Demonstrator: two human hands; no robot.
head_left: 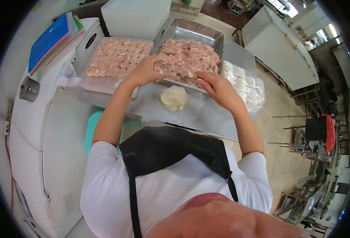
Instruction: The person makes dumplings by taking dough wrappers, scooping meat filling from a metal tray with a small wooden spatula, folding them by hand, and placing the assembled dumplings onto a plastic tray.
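Observation:
My left hand (153, 70) is curled around a shiny utensil smeared with meat (171, 69), over the near edge of a deep metal pan (218, 36). The utensil's exact kind is hard to make out. Thumb and fingers of my right hand (217, 86) pinch at its right end, where a bit of meat shows. Ground meat (190, 55) fills much of the pan. A flattened round of pale dough (174, 98) lies on the metal table (151, 109) just below my hands, touched by neither.
A white tray (89, 85) of portioned meat (119, 57) sits left of the pan. Plastic-wrapped white dough pieces (244, 85) lie to the right. A metal cup (29, 89) and colored boards (50, 41) rest on the white appliance at left. A turquoise basket (92, 129) is below.

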